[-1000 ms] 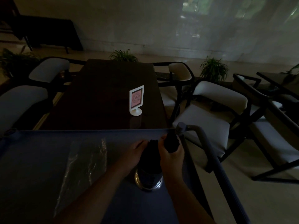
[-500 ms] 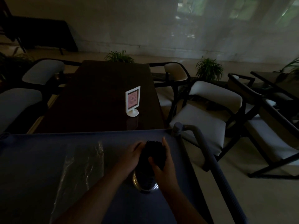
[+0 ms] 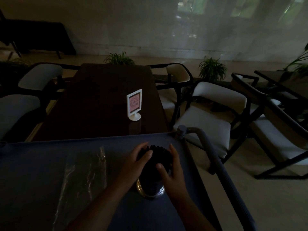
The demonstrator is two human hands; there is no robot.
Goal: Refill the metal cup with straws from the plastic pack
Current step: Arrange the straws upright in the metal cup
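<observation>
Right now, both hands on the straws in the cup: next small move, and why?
Probably press the straws down and let go. The left hand and right hand cup the dark bundle, which already stands in the metal cup on the cart; the pack lies flat, seemingly empty.

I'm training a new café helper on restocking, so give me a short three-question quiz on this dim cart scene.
1. True or false: the shiny round metal cup stands on the grey-blue cart top.
2. Which hands touch the bundle of dark straws? A) only the left hand B) only the right hand C) both
3. Fill in: the crinkled clear plastic pack lies on the cart to the ____ of the cup, as the person sees it.

Key: 1 true; 2 C; 3 left.
</observation>
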